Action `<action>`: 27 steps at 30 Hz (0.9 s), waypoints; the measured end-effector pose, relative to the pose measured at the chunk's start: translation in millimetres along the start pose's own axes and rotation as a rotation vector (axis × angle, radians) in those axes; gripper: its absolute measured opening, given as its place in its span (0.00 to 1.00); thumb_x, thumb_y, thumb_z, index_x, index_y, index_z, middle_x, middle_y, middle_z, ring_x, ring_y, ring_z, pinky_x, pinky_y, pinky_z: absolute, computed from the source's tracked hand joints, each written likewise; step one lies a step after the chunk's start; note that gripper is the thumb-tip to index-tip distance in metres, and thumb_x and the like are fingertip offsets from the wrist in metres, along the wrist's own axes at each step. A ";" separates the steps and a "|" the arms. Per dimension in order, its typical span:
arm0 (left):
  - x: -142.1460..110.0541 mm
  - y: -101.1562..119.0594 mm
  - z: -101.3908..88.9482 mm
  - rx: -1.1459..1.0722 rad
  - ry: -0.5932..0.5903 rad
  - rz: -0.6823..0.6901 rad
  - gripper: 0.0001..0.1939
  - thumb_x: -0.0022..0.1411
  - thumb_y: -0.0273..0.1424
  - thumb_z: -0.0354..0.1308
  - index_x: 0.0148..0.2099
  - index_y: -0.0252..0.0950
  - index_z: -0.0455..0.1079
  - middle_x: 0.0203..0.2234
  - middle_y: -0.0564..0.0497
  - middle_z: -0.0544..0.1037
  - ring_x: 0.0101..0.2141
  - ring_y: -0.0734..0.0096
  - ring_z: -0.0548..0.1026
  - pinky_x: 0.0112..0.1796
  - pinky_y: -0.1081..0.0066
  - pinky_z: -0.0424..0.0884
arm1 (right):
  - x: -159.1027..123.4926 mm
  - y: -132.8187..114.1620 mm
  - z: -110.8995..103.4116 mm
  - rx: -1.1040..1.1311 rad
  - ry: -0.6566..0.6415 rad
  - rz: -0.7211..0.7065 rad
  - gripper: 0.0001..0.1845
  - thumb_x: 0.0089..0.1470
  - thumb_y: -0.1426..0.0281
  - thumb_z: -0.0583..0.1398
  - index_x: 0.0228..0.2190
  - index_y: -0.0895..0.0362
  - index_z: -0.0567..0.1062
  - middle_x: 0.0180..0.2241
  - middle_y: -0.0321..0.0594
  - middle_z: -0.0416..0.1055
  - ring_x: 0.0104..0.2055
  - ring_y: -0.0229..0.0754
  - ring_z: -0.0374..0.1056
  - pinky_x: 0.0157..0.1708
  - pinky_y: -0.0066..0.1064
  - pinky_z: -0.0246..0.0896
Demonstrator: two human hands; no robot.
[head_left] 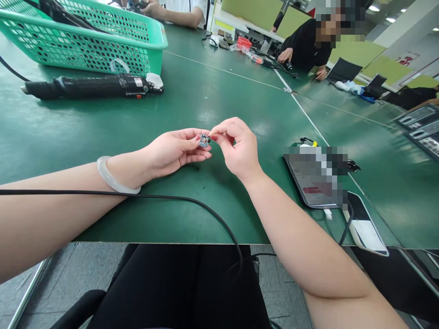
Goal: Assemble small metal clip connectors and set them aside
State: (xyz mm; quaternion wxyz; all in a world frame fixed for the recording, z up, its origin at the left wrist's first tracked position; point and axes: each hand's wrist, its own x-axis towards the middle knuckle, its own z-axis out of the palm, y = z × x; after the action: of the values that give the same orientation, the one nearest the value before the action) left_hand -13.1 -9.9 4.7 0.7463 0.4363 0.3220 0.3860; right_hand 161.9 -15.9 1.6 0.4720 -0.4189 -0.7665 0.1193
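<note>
Between the thumb and fingers of my left hand (174, 151) is a small grey block-shaped part (204, 140) with metallic and dark details on its face. It looks like a little electrical component, too small to name surely. My right hand (238, 144) meets it from the right, thumb and index finger pinched together at its edge. Whether a tiny piece sits in that pinch, I cannot make out. Both hands are held above the green table (192, 107). A pale bangle (115, 176) circles my left wrist.
A black electric screwdriver (92, 87) lies before a green perforated basket (103, 41). A black cable (164, 197) crosses my left forearm. At right lie a tablet-like device (308, 183) and a white power bank-like object (366, 224). Co-workers sit across the table.
</note>
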 end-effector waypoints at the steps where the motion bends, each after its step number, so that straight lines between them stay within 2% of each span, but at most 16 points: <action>1: 0.5 0.0 -0.6 -0.034 0.027 0.007 0.11 0.61 0.19 0.52 0.44 0.28 0.71 0.31 0.47 0.76 0.31 0.74 0.78 0.37 0.76 0.76 | 0.0 1.0 -1.3 -0.026 0.003 0.033 0.09 0.58 0.70 0.55 0.29 0.54 0.74 0.32 0.36 0.69 0.35 0.36 0.63 0.35 0.30 0.59; 3: 2.0 0.4 -2.2 -0.129 0.095 0.032 0.11 0.60 0.17 0.52 0.45 0.28 0.70 0.31 0.48 0.77 0.33 0.74 0.78 0.40 0.76 0.75 | -0.3 4.7 -3.3 -0.076 -0.021 0.103 0.09 0.57 0.71 0.56 0.29 0.54 0.75 0.31 0.35 0.70 0.33 0.35 0.63 0.35 0.30 0.59; 6: 4.2 0.9 -4.8 -0.225 0.161 0.051 0.11 0.59 0.15 0.53 0.43 0.28 0.69 0.33 0.48 0.77 0.35 0.76 0.78 0.42 0.77 0.74 | -2.1 12.1 -2.8 -0.142 -0.163 0.190 0.06 0.53 0.72 0.59 0.30 0.55 0.77 0.31 0.35 0.70 0.32 0.35 0.63 0.35 0.31 0.59; 9: 5.2 0.1 -5.9 -0.199 0.164 0.056 0.10 0.60 0.16 0.53 0.43 0.29 0.69 0.34 0.47 0.77 0.35 0.75 0.77 0.44 0.74 0.74 | -4.2 15.8 1.7 -0.222 -0.318 0.230 0.07 0.50 0.71 0.62 0.33 0.54 0.78 0.33 0.36 0.71 0.33 0.36 0.64 0.35 0.31 0.59; 12: 5.6 -1.6 -5.3 -0.156 0.179 0.073 0.09 0.59 0.17 0.54 0.42 0.30 0.69 0.34 0.47 0.77 0.36 0.74 0.77 0.45 0.71 0.73 | -5.0 14.6 7.0 -0.289 -0.387 0.218 0.05 0.50 0.73 0.61 0.31 0.55 0.78 0.32 0.37 0.70 0.33 0.37 0.64 0.34 0.31 0.58; 16: 6.0 -2.5 -3.5 -0.087 0.231 0.091 0.09 0.59 0.16 0.55 0.41 0.30 0.69 0.34 0.47 0.77 0.34 0.76 0.77 0.44 0.71 0.73 | -4.6 12.9 9.2 -0.319 -0.384 0.189 0.08 0.51 0.77 0.57 0.27 0.56 0.75 0.30 0.36 0.71 0.33 0.37 0.64 0.35 0.31 0.58; 21: 4.1 -1.6 0.2 0.040 0.248 0.076 0.06 0.61 0.18 0.54 0.41 0.31 0.68 0.33 0.48 0.77 0.31 0.76 0.77 0.44 0.70 0.74 | -4.1 14.1 3.2 -0.193 -0.242 0.259 0.08 0.53 0.76 0.56 0.32 0.56 0.76 0.32 0.36 0.75 0.35 0.37 0.69 0.38 0.31 0.62; 23: 3.2 -1.2 1.1 0.070 0.244 0.069 0.06 0.61 0.19 0.54 0.41 0.31 0.67 0.33 0.48 0.77 0.33 0.74 0.78 0.44 0.70 0.74 | -3.8 14.6 1.1 -0.222 -0.203 0.253 0.09 0.53 0.74 0.57 0.32 0.55 0.78 0.33 0.37 0.76 0.36 0.38 0.70 0.40 0.33 0.63; 27: 2.5 -0.9 1.1 0.087 0.245 0.069 0.06 0.60 0.19 0.56 0.40 0.30 0.67 0.34 0.46 0.77 0.34 0.73 0.78 0.43 0.70 0.74 | -4.1 16.5 1.2 -0.396 -0.271 0.171 0.12 0.53 0.76 0.57 0.33 0.56 0.81 0.35 0.40 0.77 0.39 0.42 0.71 0.43 0.36 0.64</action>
State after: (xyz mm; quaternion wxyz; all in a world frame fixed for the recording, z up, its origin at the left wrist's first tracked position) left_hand -10.7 -8.5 3.9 0.6680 0.4285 0.4120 0.4476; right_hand 170.4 -8.6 -11.1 0.2621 -0.5465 -0.7931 0.0613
